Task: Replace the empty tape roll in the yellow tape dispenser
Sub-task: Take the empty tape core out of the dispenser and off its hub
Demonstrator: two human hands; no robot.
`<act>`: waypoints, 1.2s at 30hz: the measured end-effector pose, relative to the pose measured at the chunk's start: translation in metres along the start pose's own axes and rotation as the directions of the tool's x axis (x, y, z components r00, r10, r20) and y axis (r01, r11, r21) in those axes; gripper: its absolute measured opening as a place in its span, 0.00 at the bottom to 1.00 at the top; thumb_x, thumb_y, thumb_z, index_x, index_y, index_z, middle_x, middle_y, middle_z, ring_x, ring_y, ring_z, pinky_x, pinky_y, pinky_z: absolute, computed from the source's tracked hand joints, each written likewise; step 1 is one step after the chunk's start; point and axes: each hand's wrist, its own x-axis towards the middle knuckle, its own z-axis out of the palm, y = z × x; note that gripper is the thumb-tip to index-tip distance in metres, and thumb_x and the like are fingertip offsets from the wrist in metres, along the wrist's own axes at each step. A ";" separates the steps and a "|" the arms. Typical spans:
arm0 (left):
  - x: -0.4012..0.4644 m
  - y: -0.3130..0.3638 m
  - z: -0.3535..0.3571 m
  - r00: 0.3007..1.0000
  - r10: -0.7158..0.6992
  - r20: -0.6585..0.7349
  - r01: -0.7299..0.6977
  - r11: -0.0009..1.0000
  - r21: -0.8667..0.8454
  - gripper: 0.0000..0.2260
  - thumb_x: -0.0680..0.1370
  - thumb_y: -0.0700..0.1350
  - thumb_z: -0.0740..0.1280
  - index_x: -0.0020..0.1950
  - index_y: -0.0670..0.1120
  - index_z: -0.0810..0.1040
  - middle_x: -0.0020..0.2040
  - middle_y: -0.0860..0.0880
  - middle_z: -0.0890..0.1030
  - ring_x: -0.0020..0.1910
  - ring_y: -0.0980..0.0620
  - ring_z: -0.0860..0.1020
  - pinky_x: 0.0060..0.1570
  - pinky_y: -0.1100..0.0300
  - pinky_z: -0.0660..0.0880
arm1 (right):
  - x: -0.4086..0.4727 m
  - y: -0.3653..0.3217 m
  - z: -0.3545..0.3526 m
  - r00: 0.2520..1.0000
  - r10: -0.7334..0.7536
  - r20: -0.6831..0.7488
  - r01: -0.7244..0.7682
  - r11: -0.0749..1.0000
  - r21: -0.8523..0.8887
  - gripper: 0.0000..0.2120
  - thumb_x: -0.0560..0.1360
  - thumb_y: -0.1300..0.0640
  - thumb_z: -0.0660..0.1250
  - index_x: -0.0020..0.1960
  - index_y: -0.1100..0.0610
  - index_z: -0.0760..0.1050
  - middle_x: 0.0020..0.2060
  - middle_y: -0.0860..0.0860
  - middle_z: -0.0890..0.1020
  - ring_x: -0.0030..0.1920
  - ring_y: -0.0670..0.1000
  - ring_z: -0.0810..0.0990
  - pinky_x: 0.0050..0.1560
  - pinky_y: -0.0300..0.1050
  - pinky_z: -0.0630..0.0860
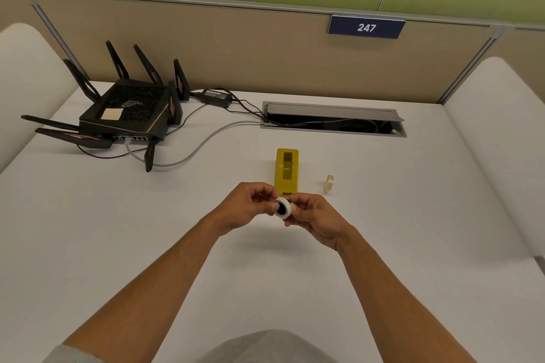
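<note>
The yellow tape dispenser [287,171] stands on the white desk, its roll bay open on top. Just in front of it, above the desk, both hands hold a white tape roll [283,208] with a dark hub in its centre. My left hand [249,205] pinches the roll's left side. My right hand [312,215] grips it from the right. A small, clear, empty tape core [329,183] stands on edge on the desk, to the right of the dispenser.
A black router [126,113] with several antennas sits at the back left, its cables running to an open cable tray [333,119] at the back. A beige partition with a "247" sign [366,27] closes the far edge. White side panels flank the desk.
</note>
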 end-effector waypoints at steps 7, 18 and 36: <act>0.000 -0.001 0.006 0.998 0.037 -0.050 -0.037 0.999 -0.010 0.05 0.74 0.39 0.71 0.48 0.47 0.81 0.44 0.47 0.83 0.43 0.52 0.81 0.49 0.57 0.79 | 0.001 0.001 0.002 0.998 -0.020 -0.061 0.020 1.000 -0.005 0.12 0.76 0.68 0.64 0.59 0.65 0.77 0.52 0.63 0.81 0.46 0.55 0.82 0.46 0.45 0.79; -0.001 0.005 0.000 0.998 0.043 0.037 -0.045 0.998 0.054 0.09 0.73 0.41 0.72 0.51 0.50 0.80 0.49 0.46 0.82 0.48 0.48 0.80 0.52 0.55 0.79 | 0.000 0.001 0.005 0.999 -0.021 -0.047 0.023 0.999 0.045 0.10 0.76 0.66 0.65 0.55 0.60 0.81 0.49 0.59 0.83 0.45 0.55 0.82 0.47 0.45 0.80; 0.006 0.018 -0.001 0.989 0.043 -0.139 -0.013 0.977 0.212 0.07 0.69 0.38 0.74 0.41 0.50 0.86 0.37 0.53 0.85 0.39 0.52 0.82 0.42 0.62 0.80 | 0.002 -0.002 0.001 0.996 0.008 -0.091 -0.001 0.997 0.074 0.11 0.77 0.66 0.63 0.58 0.65 0.78 0.48 0.62 0.82 0.44 0.57 0.81 0.48 0.46 0.80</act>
